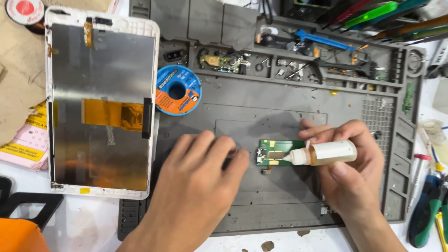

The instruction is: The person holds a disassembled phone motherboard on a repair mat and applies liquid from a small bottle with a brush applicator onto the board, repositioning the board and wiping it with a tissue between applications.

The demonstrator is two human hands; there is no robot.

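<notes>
Two hands: right hand (354,172) tips dropper bottle (324,153) onto green board (275,151).

A white-framed tablet screen (101,105) lies face down at left; a blue-orange labelled spool (178,90) sits beside it.

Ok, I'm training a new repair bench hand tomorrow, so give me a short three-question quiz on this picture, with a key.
1. True or false: the right hand holds a small squeeze bottle with its nozzle lying over the green circuit board.
2. Which lies left of the grey work mat: A) an opened tablet showing its metal back panel, B) a multimeter, C) a keyboard?
3. What round thing sits on the mat beside the tablet?

Key
1. True; the bottle lies sideways, holding amber liquid.
2. A.
3. A blue and orange spool. The left hand rests flat on the mat beside the board.
</notes>
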